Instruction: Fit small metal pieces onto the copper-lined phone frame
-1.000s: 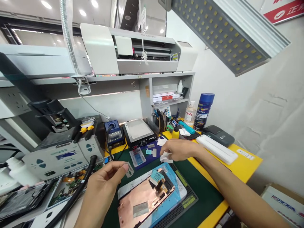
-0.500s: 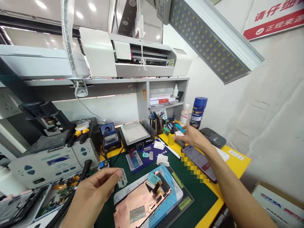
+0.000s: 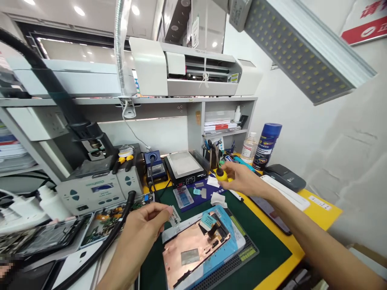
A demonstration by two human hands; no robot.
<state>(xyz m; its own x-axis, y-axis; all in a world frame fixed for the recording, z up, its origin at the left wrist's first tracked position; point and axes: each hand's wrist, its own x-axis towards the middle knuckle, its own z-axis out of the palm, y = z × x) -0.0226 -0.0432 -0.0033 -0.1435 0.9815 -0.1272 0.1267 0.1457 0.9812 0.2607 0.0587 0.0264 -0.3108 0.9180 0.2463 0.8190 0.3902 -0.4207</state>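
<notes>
My left hand (image 3: 146,227) pinches a thin razor blade (image 3: 174,218) between thumb and fingers, above the top left corner of a copper-backed screen panel (image 3: 177,250). The panel lies on a blue-and-white pad (image 3: 234,241), with a flex cable and a light blue sticker (image 3: 208,220) near its upper right. My right hand (image 3: 243,179) has its fingers closed on a small yellow bottle (image 3: 222,176) with a black cap. That bottle is tilted and held up off the bench, in front of the tool holder.
A hot plate (image 3: 184,164) and soldering station (image 3: 155,167) stand behind the green mat (image 3: 266,251). On the right are a phone (image 3: 272,215), a clear bottle (image 3: 249,147) and a blue spray can (image 3: 267,146). A black hose (image 3: 105,251) crosses the left side; an LED lamp (image 3: 296,52) hangs overhead.
My right hand has taken hold of the yellow bottle and lifted it, tilting it. My left hand still pinches the blade. The view has turned left.
</notes>
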